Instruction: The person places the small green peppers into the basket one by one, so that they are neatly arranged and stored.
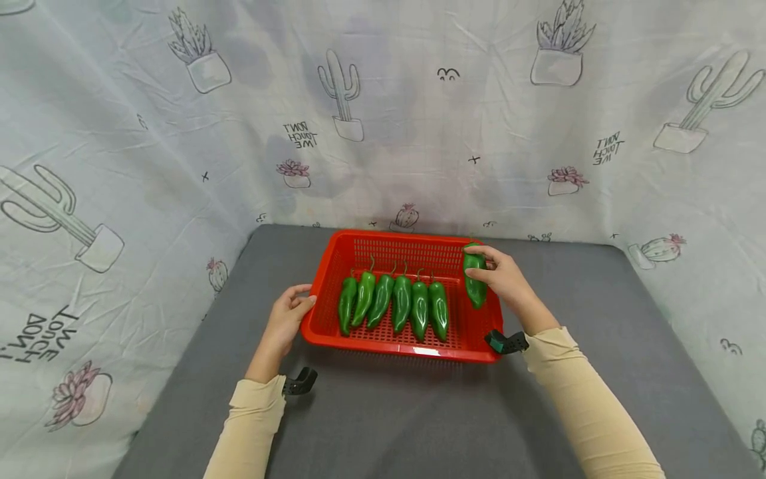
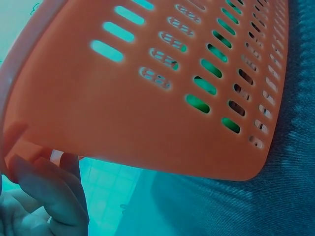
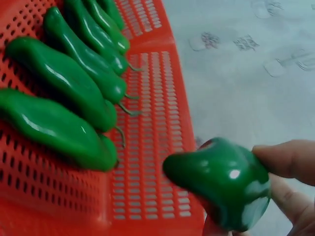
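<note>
A red plastic basket (image 1: 383, 344) with slotted walls stands on the grey table, holding several green peppers (image 1: 402, 303) side by side, stems toward the far wall. At its left rim my left hand (image 1: 286, 319) grips the edge between thumb and fingers; in the left wrist view those fingers (image 2: 54, 191) curl at the rim. My right hand (image 1: 505, 283) pinches another green pepper (image 1: 475, 279) over the basket's right end. In the right wrist view this held pepper (image 3: 226, 182) points its tip toward the camera, above the slotted side, apart from the row.
Grey table surface (image 1: 383, 426) extends around the basket. A pale cloth (image 1: 407, 133) printed with cacti hangs behind and along both sides. Black wrist straps with cameras sit on both forearms, the right one (image 1: 505, 341) close over the basket's front right corner.
</note>
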The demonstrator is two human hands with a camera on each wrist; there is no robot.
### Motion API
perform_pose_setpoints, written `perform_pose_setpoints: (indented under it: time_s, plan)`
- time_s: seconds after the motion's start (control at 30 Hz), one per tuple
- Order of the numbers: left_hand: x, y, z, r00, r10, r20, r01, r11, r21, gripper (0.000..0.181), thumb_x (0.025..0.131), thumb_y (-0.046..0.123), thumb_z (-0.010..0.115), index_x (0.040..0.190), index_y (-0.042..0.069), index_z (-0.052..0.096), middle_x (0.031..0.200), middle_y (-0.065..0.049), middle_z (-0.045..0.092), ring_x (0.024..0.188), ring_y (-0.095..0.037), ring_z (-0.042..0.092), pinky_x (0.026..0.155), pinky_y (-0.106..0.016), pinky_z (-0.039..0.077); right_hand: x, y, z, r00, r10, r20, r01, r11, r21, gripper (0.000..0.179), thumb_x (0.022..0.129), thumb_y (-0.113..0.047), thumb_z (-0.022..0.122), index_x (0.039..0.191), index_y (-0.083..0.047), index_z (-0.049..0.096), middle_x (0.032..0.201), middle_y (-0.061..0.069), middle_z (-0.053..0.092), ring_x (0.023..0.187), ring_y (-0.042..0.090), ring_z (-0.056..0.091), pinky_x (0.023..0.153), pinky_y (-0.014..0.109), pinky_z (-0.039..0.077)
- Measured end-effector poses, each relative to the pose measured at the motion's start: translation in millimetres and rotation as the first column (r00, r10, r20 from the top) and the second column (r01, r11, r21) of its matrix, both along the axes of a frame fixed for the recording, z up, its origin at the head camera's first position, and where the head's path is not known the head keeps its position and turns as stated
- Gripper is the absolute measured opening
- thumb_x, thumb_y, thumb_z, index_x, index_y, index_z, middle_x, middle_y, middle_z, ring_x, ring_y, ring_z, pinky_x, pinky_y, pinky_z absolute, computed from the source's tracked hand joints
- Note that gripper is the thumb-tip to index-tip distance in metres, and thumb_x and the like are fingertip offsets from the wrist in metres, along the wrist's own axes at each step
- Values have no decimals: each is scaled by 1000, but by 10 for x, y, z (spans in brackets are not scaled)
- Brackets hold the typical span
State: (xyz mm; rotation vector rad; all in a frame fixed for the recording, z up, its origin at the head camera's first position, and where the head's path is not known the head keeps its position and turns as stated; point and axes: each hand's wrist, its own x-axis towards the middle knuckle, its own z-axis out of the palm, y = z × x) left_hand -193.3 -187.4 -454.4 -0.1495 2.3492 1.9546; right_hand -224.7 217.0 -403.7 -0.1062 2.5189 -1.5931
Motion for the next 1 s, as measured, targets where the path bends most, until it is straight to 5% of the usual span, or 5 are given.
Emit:
perform_pose_setpoints:
  time_s: [0.17,0.3,0.53,0.73,1.0]
  plan:
    - [-8,17,21,1000,0,10,0,1000,-19,39,98,14,52,134,2,44,111,-23,58,83,-16,63,68,-23,52,-77,-142,-29,998,7,68,-11,999,50,49,92,-12,60,139,-9,46,149,20,30,132,42,34,94,51,41]
    - [-3,15,20,1000,-3,29,3,1000,-30,40,98,15,52,135,3,44,116,-27,56,90,-25,63,69,-23,53,-109,-243,-59,993,-5,117,-5,996,84,49,91,-10,61,137,-9,48,151,20,26,134,42,30,98,54,39]
    - [7,14,10,999,0,32,1,1000,-22,39,98,15,52,135,3,44,116,-26,57,91,-25,63,70,-23,52,-111,-387,-93,992,-23,120,-2,979,204,46,87,-6,63,132,-7,53,131,23,50,90,28,58,69,32,48]
    - [26,22,-8,999,3,33,-3,1000,-13,38,98,13,52,133,2,45,114,-27,57,87,-22,63,70,-23,52,-130,-448,-155,990,-23,142,-29,934,357,43,85,-6,65,127,-7,57,132,22,51,66,18,46,58,28,39]
    - [-16,0,25,1000,-10,30,11,1000,-22,39,98,16,53,134,3,44,115,-25,57,86,-18,64,71,-23,52,-202,-471,-194,985,11,170,-86,893,442,44,79,6,55,121,-5,62,125,19,53,48,11,28,48,24,30]
